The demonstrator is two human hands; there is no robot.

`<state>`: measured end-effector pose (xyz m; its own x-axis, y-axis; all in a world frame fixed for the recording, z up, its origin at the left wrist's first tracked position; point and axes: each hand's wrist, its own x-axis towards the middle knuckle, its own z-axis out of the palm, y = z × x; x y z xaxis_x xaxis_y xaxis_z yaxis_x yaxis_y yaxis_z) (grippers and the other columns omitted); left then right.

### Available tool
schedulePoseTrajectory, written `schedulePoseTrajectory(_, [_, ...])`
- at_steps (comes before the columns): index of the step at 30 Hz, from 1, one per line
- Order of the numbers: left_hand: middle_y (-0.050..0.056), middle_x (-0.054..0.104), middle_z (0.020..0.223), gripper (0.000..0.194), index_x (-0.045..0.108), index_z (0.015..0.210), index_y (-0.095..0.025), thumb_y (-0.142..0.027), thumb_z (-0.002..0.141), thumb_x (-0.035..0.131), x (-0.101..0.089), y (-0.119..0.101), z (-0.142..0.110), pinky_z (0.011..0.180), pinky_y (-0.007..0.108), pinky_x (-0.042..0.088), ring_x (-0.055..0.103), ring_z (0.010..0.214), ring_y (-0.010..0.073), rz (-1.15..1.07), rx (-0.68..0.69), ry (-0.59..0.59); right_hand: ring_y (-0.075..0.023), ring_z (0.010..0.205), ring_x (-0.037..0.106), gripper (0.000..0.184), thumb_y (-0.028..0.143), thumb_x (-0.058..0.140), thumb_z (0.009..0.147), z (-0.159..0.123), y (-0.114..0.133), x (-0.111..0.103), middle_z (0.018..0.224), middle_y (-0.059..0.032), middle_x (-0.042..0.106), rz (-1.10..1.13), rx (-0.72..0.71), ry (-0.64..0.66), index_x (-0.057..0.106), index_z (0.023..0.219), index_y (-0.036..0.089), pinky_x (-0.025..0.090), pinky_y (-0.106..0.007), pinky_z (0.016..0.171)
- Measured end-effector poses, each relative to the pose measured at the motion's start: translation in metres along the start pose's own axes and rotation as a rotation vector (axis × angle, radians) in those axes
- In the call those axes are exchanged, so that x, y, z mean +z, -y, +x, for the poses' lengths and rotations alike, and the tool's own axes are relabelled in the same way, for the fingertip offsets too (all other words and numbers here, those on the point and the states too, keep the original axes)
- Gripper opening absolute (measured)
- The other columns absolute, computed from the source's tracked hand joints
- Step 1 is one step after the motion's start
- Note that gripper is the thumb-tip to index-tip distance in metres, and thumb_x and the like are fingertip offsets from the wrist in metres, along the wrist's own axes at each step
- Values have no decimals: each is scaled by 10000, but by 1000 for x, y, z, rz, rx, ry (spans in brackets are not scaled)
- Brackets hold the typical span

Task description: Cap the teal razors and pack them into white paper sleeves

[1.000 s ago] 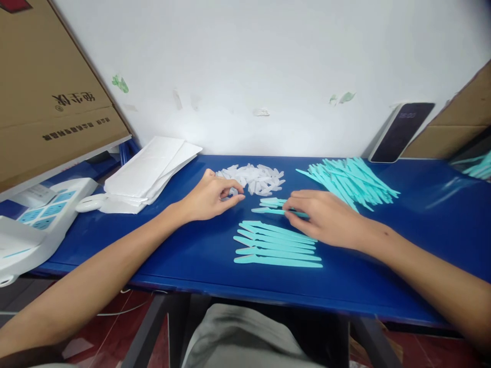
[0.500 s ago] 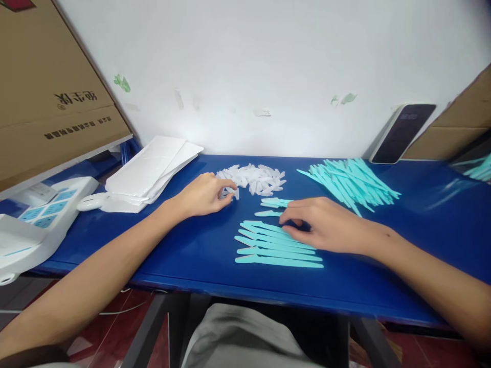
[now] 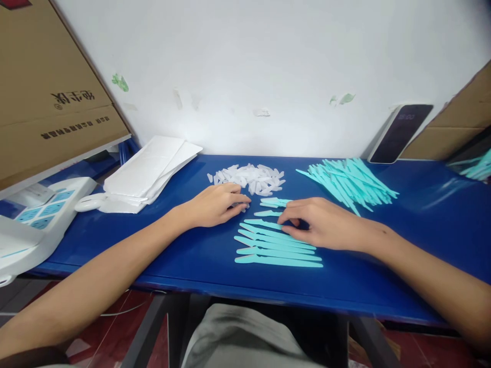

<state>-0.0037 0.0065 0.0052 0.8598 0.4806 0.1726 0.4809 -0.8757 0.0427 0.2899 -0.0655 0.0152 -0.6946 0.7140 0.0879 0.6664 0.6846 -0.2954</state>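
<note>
My left hand [image 3: 217, 205] rests on the blue table [image 3: 184, 255] just in front of a pile of small white plastic caps [image 3: 255, 178]. Its fingers are pinched together on what looks like one white cap. My right hand [image 3: 326, 222] lies over the far end of a neat row of teal plastic sticks [image 3: 276, 253], with thumb and fingers closed on the topmost teal stick [image 3: 264, 223]. Two more teal sticks [image 3: 273, 203] lie loose between my hands. A heap of teal sticks [image 3: 351, 181] sits behind my right hand.
A stack of white bags [image 3: 149, 166] and a white mouse-shaped object [image 3: 89, 202] lie at the left. A white device with blue buttons [image 3: 36, 220] and a cardboard box [image 3: 49, 102] stand further left. A phone [image 3: 401, 133] leans on the wall beside another cardboard box [image 3: 456, 122].
My left hand drew back from the white cap pile toward the middle, fingers pinched. My right hand brought a teal stick down to the top of the row.
</note>
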Motion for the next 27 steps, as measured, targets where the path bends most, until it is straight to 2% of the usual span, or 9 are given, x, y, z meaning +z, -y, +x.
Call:
schedulePoseTrajectory(4, [87,600,964,342,748,1252,-180,-268,1071,472,0,11,-2,744,307,434,596,884,218,7,-15,-10,-160,653,568,199,305,557,964,1,2,-4,823,-32,686,-19,88,19,729,967,204,380,-295,615])
schedulePoseTrajectory(7, [99,597,1009,363,755,1220,-186,-256,1082,427,3,20,-4,792,328,442,591,940,234,46,-42,-38,-146,528,459,163,339,561,958,-1,5,-9,632,21,579,1,205,115,671,915,226,324,-292,544])
schedulePoseTrajectory(10, [115,597,1052,413,722,1295,-177,-251,1091,370,5,23,-4,814,355,444,575,966,248,78,-85,-62,-146,493,417,145,336,544,964,-3,8,-13,558,45,517,25,234,171,632,901,239,303,-290,531])
schedulePoseTrajectory(12, [121,589,1065,427,712,1330,-183,-295,1094,374,4,23,-5,826,375,448,563,968,257,86,-113,-61,-148,502,429,132,324,541,959,-4,8,-13,575,41,529,18,225,150,621,895,241,301,-292,541])
schedulePoseTrajectory(16, [119,568,1079,365,762,1276,-223,-365,1048,514,1,19,-4,839,397,452,546,965,267,92,-100,-43,-161,535,467,120,327,538,948,-2,6,-10,626,28,551,-17,215,29,601,892,242,306,-301,574])
schedulePoseTrajectory(21, [119,564,1106,338,769,1232,-207,-337,1075,499,5,7,-2,892,399,447,541,982,254,33,9,-86,-191,591,507,190,340,478,982,-1,4,-8,549,46,467,-104,170,-87,560,842,242,379,-346,776])
schedulePoseTrajectory(23, [118,561,1121,325,761,1204,-202,-340,1086,493,7,2,0,891,386,448,536,997,250,-27,24,-94,-189,592,489,180,329,485,976,-1,4,-9,535,50,452,-77,159,-99,535,825,243,370,-339,752])
schedulePoseTrajectory(27, [109,557,1114,270,749,1114,-186,-358,1071,546,7,-4,3,926,395,442,516,1034,258,-120,-3,-83,-148,484,360,121,268,522,916,-3,5,-11,497,83,362,51,168,-77,488,801,248,287,-309,581])
